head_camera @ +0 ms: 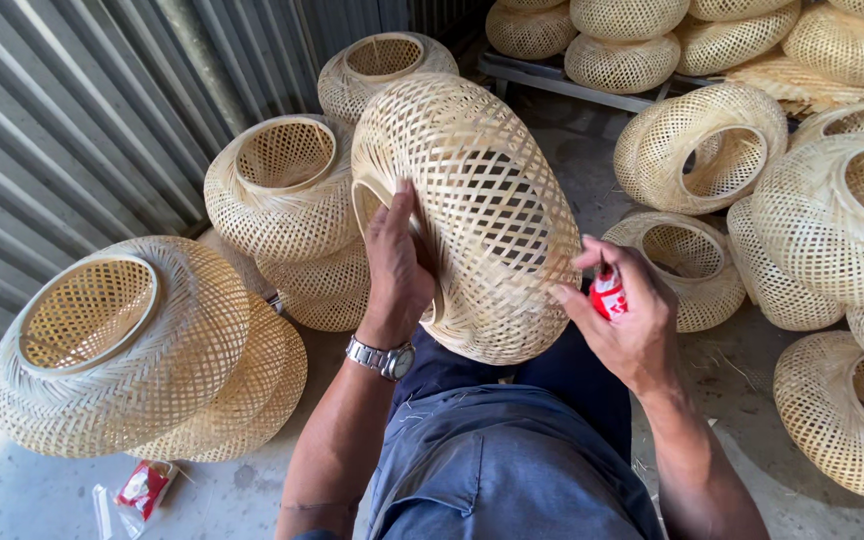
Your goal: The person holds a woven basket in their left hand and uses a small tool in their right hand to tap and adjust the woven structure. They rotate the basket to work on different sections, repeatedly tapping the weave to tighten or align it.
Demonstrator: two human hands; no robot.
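While the head camera looks straight down, the left hand (pixel 399 262) grips a woven bamboo shade (pixel 467 215) by the rim of its round opening, fingers (pixel 404 205) hooked over the edge and into the hollow, thumb side against the outer weave. Held that way the shade rests tilted on the person's lap, above the blue-grey trousers (pixel 507 460), its bulging side turned toward the right hand (pixel 624 315). That hold seems meant to steady the piece and present its flank for close work.

The right hand is closed around a small red and white object (pixel 607 293), perhaps a lighter, though it is too hidden to tell; its fingertips touch the lower right edge of the shade. A metal wristwatch (pixel 382 357) sits on the left wrist.

The shade is pale, straw-coloured, an open lattice of thin flat strips with a denser banded rim, rounded like a flattened dome. Many like it lie about: a stacked pair on the concrete floor (pixel 12 490) at left (pixel 142 350), others against the corrugated metal wall (pixel 62 130), more at right (pixel 702 145) and piled on a low rack behind. A small red packet (pixel 144 487) lies on the floor near the left stack.
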